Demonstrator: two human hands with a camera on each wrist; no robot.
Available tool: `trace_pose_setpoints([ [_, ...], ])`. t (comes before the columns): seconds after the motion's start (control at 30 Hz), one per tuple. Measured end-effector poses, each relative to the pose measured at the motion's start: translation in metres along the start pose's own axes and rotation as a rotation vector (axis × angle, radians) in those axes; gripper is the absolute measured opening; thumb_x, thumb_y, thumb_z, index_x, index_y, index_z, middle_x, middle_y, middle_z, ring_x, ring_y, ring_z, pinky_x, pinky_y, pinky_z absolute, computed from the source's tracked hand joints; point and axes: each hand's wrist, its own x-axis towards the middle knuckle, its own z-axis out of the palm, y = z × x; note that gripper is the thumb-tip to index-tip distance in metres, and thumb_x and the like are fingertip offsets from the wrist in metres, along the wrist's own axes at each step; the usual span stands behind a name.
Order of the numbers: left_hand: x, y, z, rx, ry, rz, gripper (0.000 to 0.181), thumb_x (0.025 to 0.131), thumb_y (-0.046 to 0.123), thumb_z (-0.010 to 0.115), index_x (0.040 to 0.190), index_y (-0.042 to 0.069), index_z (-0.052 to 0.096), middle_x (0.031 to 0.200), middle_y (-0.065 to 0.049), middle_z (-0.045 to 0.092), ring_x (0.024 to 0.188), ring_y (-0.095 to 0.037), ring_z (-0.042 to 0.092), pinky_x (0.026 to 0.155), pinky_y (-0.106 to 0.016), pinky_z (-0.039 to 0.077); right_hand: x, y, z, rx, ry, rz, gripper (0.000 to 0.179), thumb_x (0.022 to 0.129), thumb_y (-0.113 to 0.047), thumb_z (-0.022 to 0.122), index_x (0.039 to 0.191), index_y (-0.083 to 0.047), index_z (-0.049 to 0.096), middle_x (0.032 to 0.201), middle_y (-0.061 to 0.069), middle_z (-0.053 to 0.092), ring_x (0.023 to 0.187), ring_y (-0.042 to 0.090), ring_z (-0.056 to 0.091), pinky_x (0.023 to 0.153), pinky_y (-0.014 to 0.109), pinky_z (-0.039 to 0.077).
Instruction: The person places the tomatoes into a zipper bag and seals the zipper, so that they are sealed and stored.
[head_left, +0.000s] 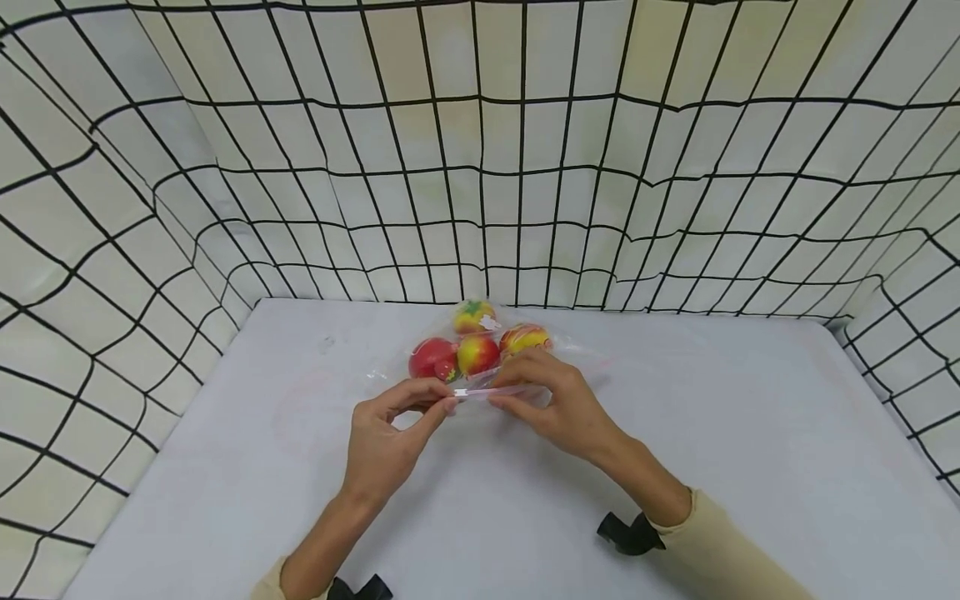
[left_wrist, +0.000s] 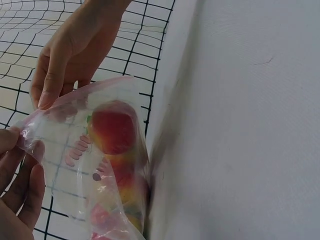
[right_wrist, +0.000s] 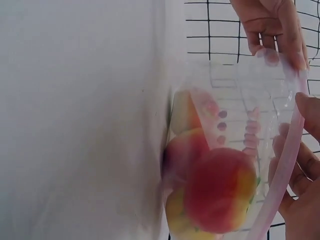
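A clear zip bag [left_wrist: 65, 165] with a pink seal strip stands on the white table, with several red and yellow toy fruits [head_left: 478, 355] inside it. At the bag's left corner, my left hand [head_left: 386, 437] pinches the strip between thumb and forefinger, beside a small white slider [head_left: 461, 392]. Farther along the same strip, my right hand [head_left: 558, 408] pinches the edge with its thumb and fingers. In the right wrist view, the pink strip [right_wrist: 287, 165] runs between the right thumb and fingers. Whether the seal is closed cannot be made out.
Black netting [head_left: 480, 167] rises behind the table [head_left: 750, 433] and along both sides, in front of pale walls. Black wrist mounts [head_left: 632, 533] are strapped at both sleeves. White tabletop extends on either side of the bag.
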Motion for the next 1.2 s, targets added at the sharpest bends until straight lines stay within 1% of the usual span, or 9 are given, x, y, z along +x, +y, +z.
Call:
trace_pose_setpoints([
  [0.17, 0.000, 0.000, 0.000, -0.011, -0.020, 0.011, 0.018, 0.089, 0.008, 0.081, 0.104, 0.018, 0.078, 0.089, -0.001, 0.080, 0.082, -0.009, 0.072, 0.081, -0.019, 0.061, 0.002, -0.005, 0.007, 0.017, -0.001, -0.019, 0.021, 0.087, -0.010, 0.083, 0.107, -0.017, 0.078, 0.103, -0.006, 0.076, 0.102, 0.010, 0.064, 0.091, 0.026, 0.059],
  [0.4, -0.002, 0.000, 0.003, -0.023, -0.026, -0.012, 0.017, 0.089, 0.009, 0.081, 0.103, 0.019, 0.079, 0.087, -0.007, 0.080, 0.081, -0.011, 0.073, 0.080, -0.020, 0.061, 0.004, -0.010, 0.012, 0.046, 0.007, -0.040, 0.017, 0.090, -0.016, 0.081, 0.107, -0.017, 0.079, 0.100, -0.005, 0.077, 0.098, 0.010, 0.064, 0.089, 0.025, 0.058],
  [0.57, -0.002, 0.000, 0.003, -0.012, -0.019, -0.008, 0.017, 0.089, 0.008, 0.081, 0.103, 0.018, 0.079, 0.087, -0.005, 0.080, 0.081, -0.012, 0.074, 0.080, -0.020, 0.061, 0.006, -0.011, 0.015, 0.063, 0.013, -0.053, 0.016, 0.089, -0.016, 0.082, 0.105, -0.016, 0.079, 0.097, -0.004, 0.076, 0.094, 0.010, 0.063, 0.084, 0.026, 0.059],
  [0.8, -0.003, -0.002, 0.003, -0.004, -0.009, 0.013, 0.019, 0.088, 0.004, 0.081, 0.104, 0.016, 0.080, 0.088, -0.006, 0.081, 0.080, -0.013, 0.075, 0.078, -0.022, 0.062, 0.006, -0.011, 0.019, 0.065, 0.029, -0.043, 0.019, 0.087, -0.014, 0.083, 0.106, -0.014, 0.080, 0.097, -0.002, 0.075, 0.091, 0.009, 0.062, 0.080, 0.024, 0.060],
  [1.0, -0.003, -0.002, 0.003, -0.008, -0.006, 0.020, 0.017, 0.090, 0.007, 0.080, 0.104, 0.016, 0.080, 0.089, -0.006, 0.081, 0.080, -0.012, 0.075, 0.080, -0.019, 0.062, 0.007, -0.014, 0.022, 0.067, 0.058, -0.025, 0.019, 0.085, -0.014, 0.085, 0.103, -0.013, 0.081, 0.094, -0.001, 0.074, 0.088, 0.010, 0.062, 0.077, 0.024, 0.059],
  [1.1, -0.003, -0.002, 0.002, -0.024, -0.006, 0.020, 0.016, 0.090, 0.007, 0.079, 0.104, 0.015, 0.080, 0.089, -0.008, 0.081, 0.080, -0.012, 0.075, 0.080, -0.019, 0.061, 0.008, -0.015, 0.023, 0.065, 0.066, -0.018, 0.018, 0.085, -0.015, 0.085, 0.103, -0.013, 0.081, 0.092, -0.001, 0.074, 0.086, 0.011, 0.062, 0.076, 0.024, 0.059],
  [1.2, -0.003, -0.002, 0.003, -0.032, -0.004, 0.020, 0.015, 0.091, 0.008, 0.079, 0.104, 0.016, 0.080, 0.089, -0.007, 0.081, 0.080, -0.012, 0.075, 0.081, -0.019, 0.061, 0.008, -0.015, 0.024, 0.067, 0.067, -0.015, 0.018, 0.085, -0.016, 0.085, 0.102, -0.013, 0.082, 0.091, -0.001, 0.073, 0.085, 0.011, 0.062, 0.075, 0.024, 0.059],
])
